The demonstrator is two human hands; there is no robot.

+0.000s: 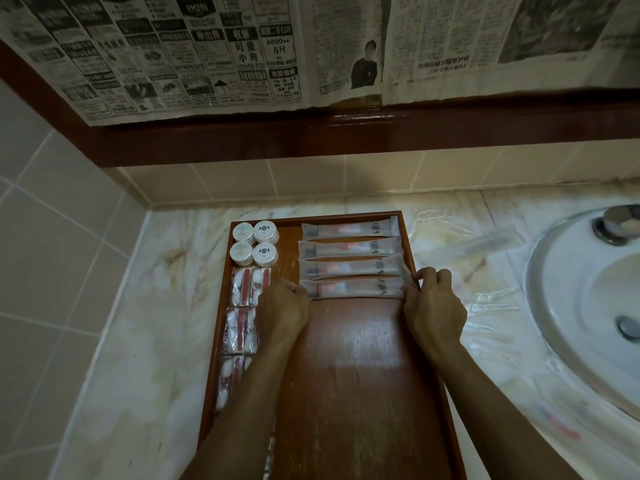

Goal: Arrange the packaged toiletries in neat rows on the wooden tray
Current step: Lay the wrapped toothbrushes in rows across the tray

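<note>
A wooden tray (353,375) lies on the marble counter. Several long frosted toothbrush packets lie in a stacked row at its far right. The nearest packet (356,289) is held at both ends: my left hand (282,311) pinches its left end and my right hand (433,306) pinches its right end at the tray's rim. Several round white soap packs (254,244) stand at the far left corner. Below them, clear cotton-swab packets (247,292) run in a column down the left side.
More clear packets (485,245) lie loose on the counter right of the tray, beside a white sink (588,306) with a tap (616,225). A tiled wall stands to the left, and a newspaper-covered ledge (311,129) is behind the counter.
</note>
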